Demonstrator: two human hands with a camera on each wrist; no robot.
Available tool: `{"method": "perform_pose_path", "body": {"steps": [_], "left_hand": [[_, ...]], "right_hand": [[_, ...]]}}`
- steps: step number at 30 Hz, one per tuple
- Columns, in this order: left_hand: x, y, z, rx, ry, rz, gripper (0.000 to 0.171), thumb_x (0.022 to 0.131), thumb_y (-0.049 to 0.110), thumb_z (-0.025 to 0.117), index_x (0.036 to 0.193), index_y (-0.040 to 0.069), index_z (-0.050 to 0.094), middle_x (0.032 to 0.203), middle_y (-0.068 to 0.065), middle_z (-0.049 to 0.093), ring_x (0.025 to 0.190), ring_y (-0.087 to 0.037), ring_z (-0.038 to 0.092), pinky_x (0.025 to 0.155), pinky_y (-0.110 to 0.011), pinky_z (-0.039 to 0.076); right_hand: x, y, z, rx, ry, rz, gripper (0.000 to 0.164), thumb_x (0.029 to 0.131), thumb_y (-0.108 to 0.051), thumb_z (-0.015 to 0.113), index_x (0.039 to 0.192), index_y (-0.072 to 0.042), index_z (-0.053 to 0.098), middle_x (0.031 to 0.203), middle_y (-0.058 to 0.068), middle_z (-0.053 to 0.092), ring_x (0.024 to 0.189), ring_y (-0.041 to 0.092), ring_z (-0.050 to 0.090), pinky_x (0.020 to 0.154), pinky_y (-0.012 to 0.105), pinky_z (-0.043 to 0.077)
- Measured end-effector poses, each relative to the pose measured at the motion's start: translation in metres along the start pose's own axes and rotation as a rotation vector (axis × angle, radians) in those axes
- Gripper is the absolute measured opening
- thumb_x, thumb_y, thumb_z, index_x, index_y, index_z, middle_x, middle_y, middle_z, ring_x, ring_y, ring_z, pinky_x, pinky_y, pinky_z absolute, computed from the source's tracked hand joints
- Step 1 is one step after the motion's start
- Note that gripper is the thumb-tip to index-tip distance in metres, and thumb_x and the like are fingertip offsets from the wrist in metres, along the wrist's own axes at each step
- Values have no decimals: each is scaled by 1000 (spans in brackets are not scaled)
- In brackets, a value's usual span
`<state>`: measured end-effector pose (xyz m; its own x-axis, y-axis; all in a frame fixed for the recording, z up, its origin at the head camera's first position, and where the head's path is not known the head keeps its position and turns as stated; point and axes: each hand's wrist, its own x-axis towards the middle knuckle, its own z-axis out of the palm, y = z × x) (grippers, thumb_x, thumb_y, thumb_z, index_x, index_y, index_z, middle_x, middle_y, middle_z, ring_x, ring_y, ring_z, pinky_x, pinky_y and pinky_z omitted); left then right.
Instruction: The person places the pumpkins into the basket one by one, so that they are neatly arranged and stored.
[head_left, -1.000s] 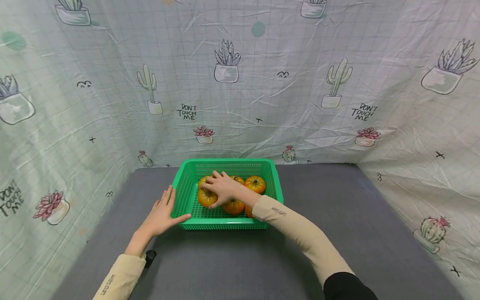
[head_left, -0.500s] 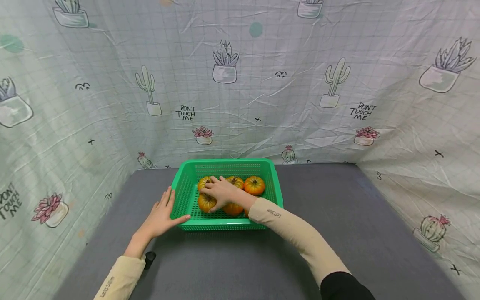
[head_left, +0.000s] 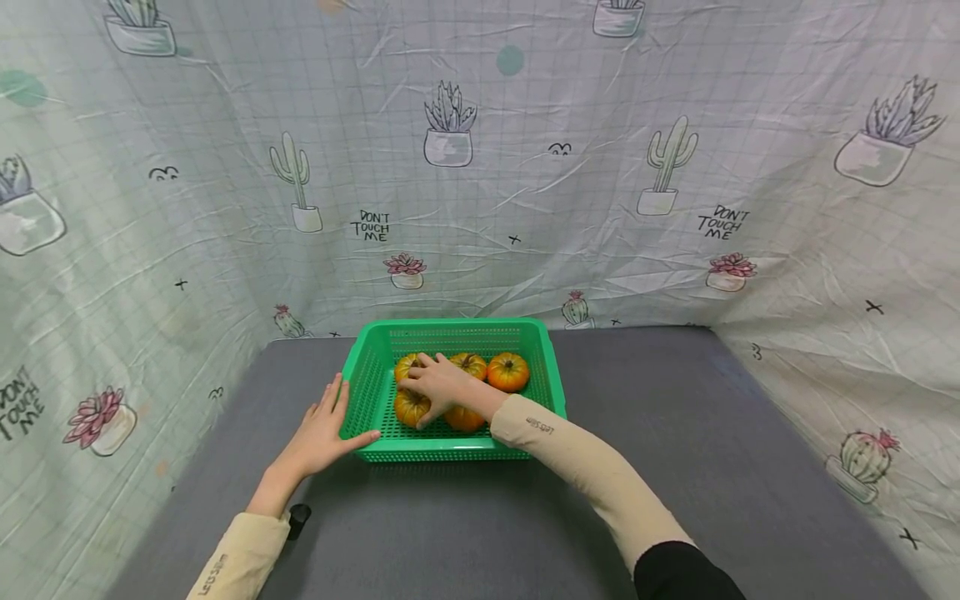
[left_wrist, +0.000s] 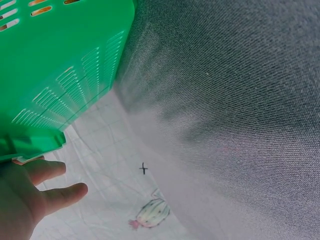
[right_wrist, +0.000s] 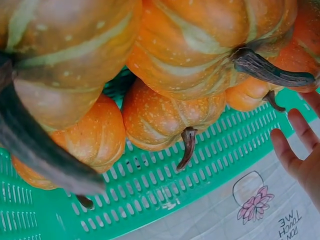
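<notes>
A green perforated basket [head_left: 457, 445] stands on the grey table with several small orange pumpkins [head_left: 508, 372] in it. My left hand [head_left: 324, 437] rests at its left side, fingers straight along the rim and thumb over the front corner. My right hand [head_left: 442, 387] reaches inside with spread fingers, over the left group. It touches or hovers by the front-left pumpkin [head_left: 412, 410]; contact is not certain. Behind the fingers a back-left pumpkin [head_left: 406, 367] is partly covered. In the right wrist view the fingers [right_wrist: 286, 150] look extended beside the pumpkins, with dark stems [right_wrist: 275, 70] near.
A pale cloth [head_left: 517, 208] printed with potted plants hangs behind and at both sides. The grey table [head_left: 637, 433] extends in front of and beside the basket. A small black item [head_left: 298, 518] sits at the left wrist.
My right hand has shifted slightly toward me, and the front-left pumpkin has moved the same way. My left hand stays in place at the basket.
</notes>
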<state>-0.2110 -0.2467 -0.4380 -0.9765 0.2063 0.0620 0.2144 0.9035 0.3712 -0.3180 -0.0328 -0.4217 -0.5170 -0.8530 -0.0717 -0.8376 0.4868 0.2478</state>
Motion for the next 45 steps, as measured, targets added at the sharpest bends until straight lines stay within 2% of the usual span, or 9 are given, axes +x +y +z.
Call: {"method": "perform_pose_path", "body": {"steps": [16,23,30,38,41,45], "left_hand": [[-1,1,0,-14,9,3,105,77,62,53,143,-1,0,150,-18,-7,136,-42,4,100,-65,13],[-1,0,0,-7,12,2,105,77,63,52,143,-1,1,150,-18,-7,136,-42,5,100,-65,12],[-1,0,0,5,16,6,105,77,62,52,143,-2,2,150,-19,-7,135,-44,5,100,-65,13],[0,0,-1,-2,11,7,104,77,62,52,143,-2,1,150,-18,-8,136,-43,3,101,-64,11],[0,-1,0,-4,15,10,105,77,62,52,143,-2,1,150,-18,-8,135,-43,3,101,-64,11],[-1,-2,1,-4,29,2,105,76,62,53,143,-2,3,150,-18,-7,136,-42,3,102,-63,10]], "right_hand": [[2,0,2,-41,-21,-16,79,69,-66,58,135,-28,36,129,-3,46,117,19,35,89,37,37],[2,1,3,-40,-18,-22,78,68,-67,59,133,-29,39,128,-5,47,115,17,34,92,37,37],[0,0,2,-18,-26,-21,76,68,-64,61,131,-29,41,125,-8,50,112,15,35,87,34,36],[-7,3,-4,-1,-45,-5,76,71,-64,59,134,-28,38,133,-5,46,123,20,32,94,40,36],[-14,6,-11,-10,-44,6,74,73,-62,58,135,-27,38,134,-5,46,116,19,36,90,37,37],[-28,12,-25,-15,-25,16,68,77,-57,58,134,-26,40,131,-7,48,104,16,36,75,30,32]]}}
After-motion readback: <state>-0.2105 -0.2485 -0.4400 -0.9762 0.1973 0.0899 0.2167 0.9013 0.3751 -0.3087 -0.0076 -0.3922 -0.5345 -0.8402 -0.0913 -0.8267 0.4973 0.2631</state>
